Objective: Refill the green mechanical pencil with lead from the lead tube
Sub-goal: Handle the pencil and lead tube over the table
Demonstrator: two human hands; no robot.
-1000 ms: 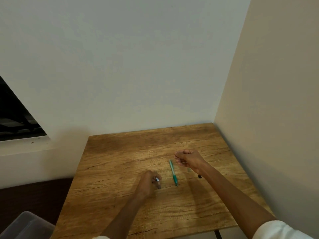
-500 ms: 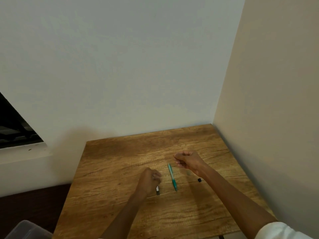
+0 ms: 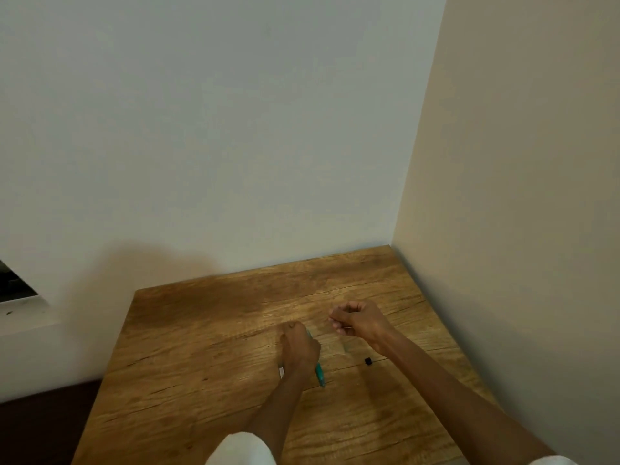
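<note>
pencil, slim teal-green barrel, half hidden under left hand

hands: 2 (left hand, right hand) | green pencil: 1 | small black cap: 1 | small white piece: 1 | clear tube: 1, blurred | wooden table: 1 | white sleeves: 2

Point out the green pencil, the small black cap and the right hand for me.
green pencil (image 3: 320,374): head view, lower barrel showing beside the left hand.
small black cap (image 3: 368,361): head view, its middle, on the table.
right hand (image 3: 360,322): head view, back of the hand.
</note>
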